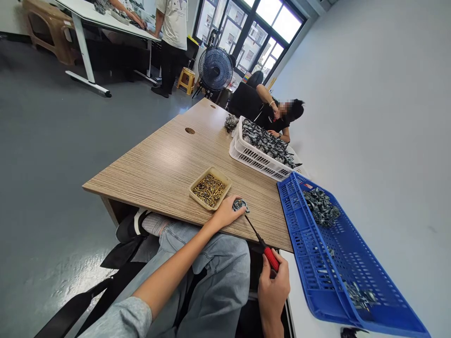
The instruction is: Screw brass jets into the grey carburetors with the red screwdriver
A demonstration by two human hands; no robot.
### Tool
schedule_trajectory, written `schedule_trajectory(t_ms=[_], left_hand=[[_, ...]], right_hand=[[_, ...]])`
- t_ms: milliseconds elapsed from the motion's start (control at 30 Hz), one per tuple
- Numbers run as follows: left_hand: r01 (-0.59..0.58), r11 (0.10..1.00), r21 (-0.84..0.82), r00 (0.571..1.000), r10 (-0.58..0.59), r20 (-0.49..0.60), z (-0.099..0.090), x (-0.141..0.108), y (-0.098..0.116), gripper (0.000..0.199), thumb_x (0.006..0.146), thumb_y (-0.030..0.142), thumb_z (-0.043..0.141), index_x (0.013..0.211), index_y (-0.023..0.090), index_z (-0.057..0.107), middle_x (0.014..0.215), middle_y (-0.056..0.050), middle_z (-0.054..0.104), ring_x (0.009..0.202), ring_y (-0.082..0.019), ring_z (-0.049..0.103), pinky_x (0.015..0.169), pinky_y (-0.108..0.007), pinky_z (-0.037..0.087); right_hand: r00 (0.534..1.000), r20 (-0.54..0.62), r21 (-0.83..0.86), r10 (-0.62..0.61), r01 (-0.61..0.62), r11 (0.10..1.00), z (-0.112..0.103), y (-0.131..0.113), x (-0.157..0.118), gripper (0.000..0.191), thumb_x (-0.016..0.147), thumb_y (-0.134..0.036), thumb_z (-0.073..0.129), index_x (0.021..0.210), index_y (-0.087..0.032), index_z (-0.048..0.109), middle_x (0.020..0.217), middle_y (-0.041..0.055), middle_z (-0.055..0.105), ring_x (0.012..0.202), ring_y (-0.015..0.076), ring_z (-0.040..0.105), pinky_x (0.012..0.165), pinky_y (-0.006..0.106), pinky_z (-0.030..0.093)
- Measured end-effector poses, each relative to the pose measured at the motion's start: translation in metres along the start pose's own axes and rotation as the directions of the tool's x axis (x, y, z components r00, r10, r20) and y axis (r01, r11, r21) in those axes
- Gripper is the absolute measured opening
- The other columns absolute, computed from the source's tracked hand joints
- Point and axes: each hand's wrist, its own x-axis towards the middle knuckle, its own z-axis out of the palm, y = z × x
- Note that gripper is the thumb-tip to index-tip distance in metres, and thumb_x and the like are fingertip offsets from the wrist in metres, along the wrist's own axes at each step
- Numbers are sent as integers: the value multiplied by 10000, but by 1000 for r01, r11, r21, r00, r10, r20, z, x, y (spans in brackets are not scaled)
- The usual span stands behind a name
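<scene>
Just short of the surface's near edge, your right hand grips the red-handled screwdriver, its tip close by the metal part. Beyond it, your left hand holds that part over the surface, beside the tray of brass screws. This piece looks underway, not done. Loose parts lie in the blue crate; farther off, the white crate is heaped, whether with finished pieces you cannot tell.
</scene>
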Motion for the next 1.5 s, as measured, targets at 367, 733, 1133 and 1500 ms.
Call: schedule_trajectory(t_ms=[367, 733, 1133, 1500], left_hand=[[4, 1000, -6, 1000, -4, 2, -2, 0, 4, 338, 913, 335, 728, 1206, 173, 685, 1210, -120, 760, 1149, -274, 709, 1070, -412, 540], [15, 1000, -8, 1000, -15, 4, -2, 0, 4, 333, 912, 344, 722, 1204, 188, 690, 1216, -112, 763, 1157, -273, 709, 1074, -414, 545], [9, 1000, -10, 1000, -9, 5, -2, 0, 4, 331, 914, 340, 721, 1205, 187, 688, 1207, -113, 764, 1141, -272, 705, 1074, -429, 542], [4, 1000, -2, 1000, -4, 5, -2, -1, 3, 332, 915, 348, 723, 1205, 189, 691, 1210, -110, 761, 1148, -273, 708, 1073, -414, 544]], right_hand=[[1000, 21, 18, 13, -13, 1000, 6, -1, 3, 419, 1009, -554, 616, 1181, -178, 686, 1182, 164, 759, 1075, 285, 705, 902, 394, 525], [998, 5, 23, 59, -59, 998, 7, -4, 4, 460, 977, -604, 634, 1163, -188, 692, 1169, 166, 767, 1020, 288, 707, 822, 375, 520], [997, 11, 17, 76, -76, 997, 6, -5, 4, 484, 976, -615, 630, 1173, -177, 695, 1174, 172, 768, 999, 283, 711, 797, 359, 516], [993, 15, 33, 113, -114, 993, 6, -7, 4, 504, 960, -628, 643, 1175, -175, 698, 1183, 176, 765, 1001, 283, 712, 787, 353, 518]])
